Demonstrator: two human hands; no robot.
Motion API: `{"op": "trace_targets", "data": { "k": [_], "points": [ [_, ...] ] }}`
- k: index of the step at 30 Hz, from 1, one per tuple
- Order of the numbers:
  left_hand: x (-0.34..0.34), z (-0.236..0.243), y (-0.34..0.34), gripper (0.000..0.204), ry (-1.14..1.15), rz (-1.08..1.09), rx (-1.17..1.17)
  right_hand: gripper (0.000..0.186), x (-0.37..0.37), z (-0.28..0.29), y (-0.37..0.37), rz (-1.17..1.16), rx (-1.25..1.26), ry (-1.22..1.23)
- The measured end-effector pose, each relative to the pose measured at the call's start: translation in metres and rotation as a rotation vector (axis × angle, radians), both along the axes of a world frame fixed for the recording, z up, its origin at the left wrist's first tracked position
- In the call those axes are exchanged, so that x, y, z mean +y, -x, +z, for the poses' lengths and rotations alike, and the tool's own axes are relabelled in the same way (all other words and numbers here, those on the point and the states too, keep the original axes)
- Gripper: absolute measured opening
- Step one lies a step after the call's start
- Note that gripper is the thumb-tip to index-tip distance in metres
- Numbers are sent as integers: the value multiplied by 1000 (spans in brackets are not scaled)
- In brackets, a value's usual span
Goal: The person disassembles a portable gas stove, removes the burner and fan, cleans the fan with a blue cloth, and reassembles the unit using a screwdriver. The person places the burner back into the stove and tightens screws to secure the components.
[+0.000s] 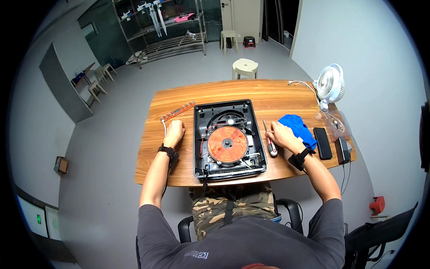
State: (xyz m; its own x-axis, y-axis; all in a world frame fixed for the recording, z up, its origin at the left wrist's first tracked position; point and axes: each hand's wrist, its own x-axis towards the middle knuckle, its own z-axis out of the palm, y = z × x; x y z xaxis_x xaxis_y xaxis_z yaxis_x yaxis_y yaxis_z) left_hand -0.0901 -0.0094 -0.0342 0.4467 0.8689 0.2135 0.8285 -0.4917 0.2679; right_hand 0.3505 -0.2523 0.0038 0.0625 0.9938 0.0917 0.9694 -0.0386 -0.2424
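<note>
An opened induction cooker (201, 170), its black shell exposing the insides, lies on the table in front of me. A round copper coil (224, 150) sits in its middle, with a black fan (221, 119) behind it. To the left, my left hand (175, 131) rests curled on the tabletop; what its fingers hold, if anything, is hidden. Just behind it lies a narrow orange circuit strip (178, 110) with a white cable running toward my wrist. Right of the cooker, my right hand (282, 135) has its fingers closed on a screwdriver (272, 147) with a red-and-grey handle.
A blue cloth (298, 127) lies beside my right hand. Farther right are a black phone-like slab (322, 143), a black box-shaped device (343, 150) with cables, and a clear plastic bag (338, 125). A white fan (330, 85) stands at the table's far right corner.
</note>
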Motion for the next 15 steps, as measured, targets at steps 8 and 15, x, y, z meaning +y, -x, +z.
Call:
{"op": "trace_targets", "data": {
  "k": [8, 15],
  "points": [
    [-9, 5, -6, 15, 0, 12, 15, 63, -17, -8, 22, -56, -60, 132],
    [-9, 5, -14, 16, -97, -5, 55, 57, -20, -23, 21, -21, -23, 120]
  ]
}}
